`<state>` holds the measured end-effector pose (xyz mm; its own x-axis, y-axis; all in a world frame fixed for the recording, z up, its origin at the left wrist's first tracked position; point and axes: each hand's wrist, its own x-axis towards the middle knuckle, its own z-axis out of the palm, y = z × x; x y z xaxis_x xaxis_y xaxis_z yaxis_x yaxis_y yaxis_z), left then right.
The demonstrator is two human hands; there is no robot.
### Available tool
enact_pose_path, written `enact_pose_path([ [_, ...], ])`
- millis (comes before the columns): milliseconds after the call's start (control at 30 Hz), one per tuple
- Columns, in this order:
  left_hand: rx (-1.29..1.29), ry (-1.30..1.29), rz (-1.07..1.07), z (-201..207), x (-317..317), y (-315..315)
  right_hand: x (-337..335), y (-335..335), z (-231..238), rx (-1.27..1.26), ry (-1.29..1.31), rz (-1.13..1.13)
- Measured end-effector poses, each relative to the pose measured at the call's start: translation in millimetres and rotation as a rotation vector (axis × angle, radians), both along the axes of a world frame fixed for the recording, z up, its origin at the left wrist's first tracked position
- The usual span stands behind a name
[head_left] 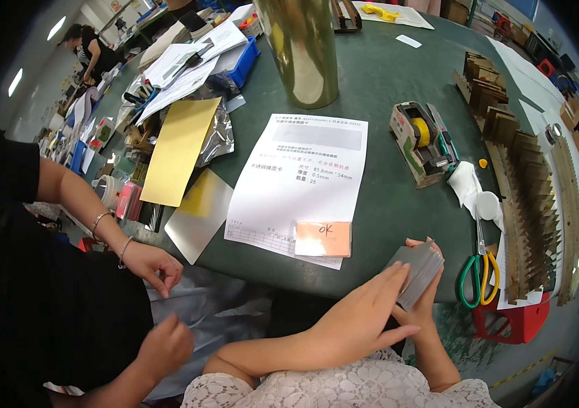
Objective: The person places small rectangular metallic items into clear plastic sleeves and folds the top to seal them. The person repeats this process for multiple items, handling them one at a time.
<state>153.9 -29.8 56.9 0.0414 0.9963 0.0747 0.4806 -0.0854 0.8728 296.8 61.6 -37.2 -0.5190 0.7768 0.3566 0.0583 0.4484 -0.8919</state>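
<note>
A stack of thin silver metal cards (417, 270) is held between my two hands, tilted, just past the table's near edge. My left hand (365, 304) lies along its near left side, fingers stretched and pressed against it, thumb apart. Behind and below the stack, my right hand (428, 307) wraps round it, its fingertips showing at the top. To the left of the stack an orange card (323, 246) with handwriting lies on the lower edge of a printed white sheet (262, 190). Scissors (478, 279) with one green and one yellow handle lie right of my hands.
A person in black sits at my left, hands (157, 266) near the table edge. On the green table (384, 75) are a tall brass-coloured cylinder (303, 54), gold sheet (180, 149), silver sheet (197, 228), tape dispenser (412, 146) and toothed metal rack (527, 197). A red stool (517, 323) stands below.
</note>
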Motion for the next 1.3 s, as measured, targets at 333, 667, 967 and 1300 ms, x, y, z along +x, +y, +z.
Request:
enact_pose_path([
  [333, -0.039, -0.405, 0.032, 15, -24, 11, -2, -6, 1, -0.166, 0.112, 0.009],
  [667, -0.135, -0.37, 0.019, -9, -26, 25, 1, 1, 3, -0.139, 0.058, 0.057],
  [967, -0.134, -0.399, 0.014, -11, -21, 20, 0, -2, 3, -0.203, 0.12, 0.072],
  [1300, 0.141, 0.03, 0.162, -21, 12, 18, -2, -1, 1, -0.249, 0.102, -0.003],
])
